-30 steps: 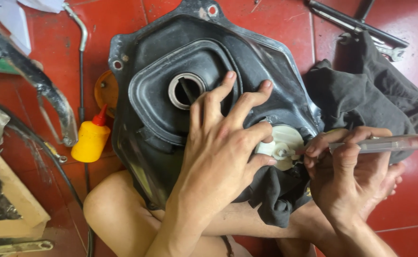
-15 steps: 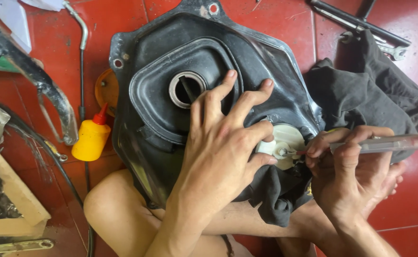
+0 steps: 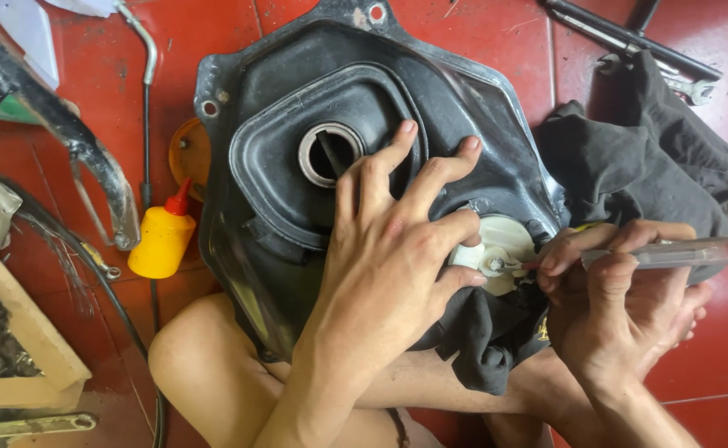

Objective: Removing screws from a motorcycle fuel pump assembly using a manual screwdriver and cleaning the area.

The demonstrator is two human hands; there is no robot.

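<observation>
A black fuel tank (image 3: 297, 108) with a round filler opening (image 3: 329, 153) lies across my legs on the red tiled floor. My left hand (image 3: 393, 249) presses flat on the tank, fingers spread, thumb and forefinger touching a white round fitting (image 3: 509, 241). My right hand (image 3: 621, 290) grips a screwdriver with a clear handle (image 3: 671, 251); its tip rests on a screw in the white fitting.
A dark cloth (image 3: 646, 166) lies to the right of the tank and under the fitting. A yellow squeeze bottle with a red nozzle (image 3: 162, 236) stands on the left. Metal tools (image 3: 629, 37) lie top right. A wooden box (image 3: 24, 348) sits bottom left, by a black cable (image 3: 123, 332).
</observation>
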